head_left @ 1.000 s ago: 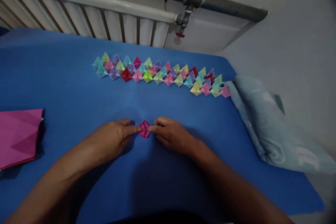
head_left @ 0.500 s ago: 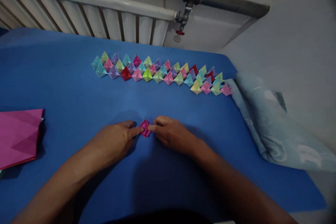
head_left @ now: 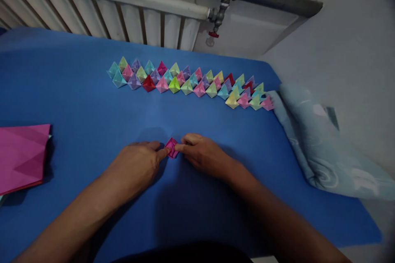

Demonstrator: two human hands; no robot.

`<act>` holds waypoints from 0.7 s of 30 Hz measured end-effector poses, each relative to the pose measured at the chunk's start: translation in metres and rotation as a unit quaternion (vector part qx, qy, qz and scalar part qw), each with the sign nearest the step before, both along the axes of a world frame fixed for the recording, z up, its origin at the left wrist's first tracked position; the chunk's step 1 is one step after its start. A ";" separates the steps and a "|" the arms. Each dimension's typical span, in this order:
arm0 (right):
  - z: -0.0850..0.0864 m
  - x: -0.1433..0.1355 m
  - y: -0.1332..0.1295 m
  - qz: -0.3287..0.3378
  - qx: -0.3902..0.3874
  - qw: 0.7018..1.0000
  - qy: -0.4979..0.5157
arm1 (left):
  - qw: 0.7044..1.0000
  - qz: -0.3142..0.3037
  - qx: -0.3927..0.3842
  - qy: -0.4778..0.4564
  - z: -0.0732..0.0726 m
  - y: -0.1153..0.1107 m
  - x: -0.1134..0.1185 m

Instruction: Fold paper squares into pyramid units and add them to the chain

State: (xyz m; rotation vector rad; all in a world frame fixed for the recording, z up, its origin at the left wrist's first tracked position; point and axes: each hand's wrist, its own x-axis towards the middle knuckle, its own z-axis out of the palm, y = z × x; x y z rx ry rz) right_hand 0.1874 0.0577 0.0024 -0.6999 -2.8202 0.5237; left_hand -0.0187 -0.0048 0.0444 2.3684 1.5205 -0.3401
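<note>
A small folded magenta paper piece [head_left: 172, 148] lies on the blue surface [head_left: 197, 119], between my two hands. My left hand [head_left: 140, 159] has its index fingertip on the piece's left side, with the other fingers curled. From the right, my right hand [head_left: 202, 152] touches the other side with a fingertip, its remaining fingers bent in. Both hands hold the piece at its two sides. Beyond them, several small folded paper pieces [head_left: 174, 85] in many colours stand in staggered rows.
Large magenta sheets [head_left: 23, 158] lie stacked at the left edge. A folded pale green-blue cloth [head_left: 324, 148] rests at the right. Behind the surface are a white radiator [head_left: 132, 22] and a grey pipe with a red-handled valve [head_left: 213, 34].
The view has shifted slightly. My left hand's fingers and wrist have turned a little around the magenta piece; both fingertips remain on it.
</note>
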 end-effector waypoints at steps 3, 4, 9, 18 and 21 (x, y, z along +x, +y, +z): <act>0.000 0.001 0.002 0.007 -0.010 1.000 0.014 | 1.000 -0.010 0.000 0.011 -0.002 0.000 0.000; 0.000 0.000 0.002 0.007 -0.009 1.000 0.015 | 1.000 -0.012 0.001 0.016 -0.002 0.000 0.000; 0.005 -0.005 -0.005 -0.002 0.030 0.999 -0.027 | 1.000 -0.016 0.019 0.013 0.001 -0.002 0.004; 0.004 -0.010 -0.011 -0.029 0.049 0.998 -0.028 | 0.998 -0.024 0.065 -0.003 -0.005 -0.003 0.004; 0.000 -0.009 -0.009 -0.035 0.052 0.998 -0.009 | 0.999 -0.012 0.045 -0.008 -0.004 -0.001 0.004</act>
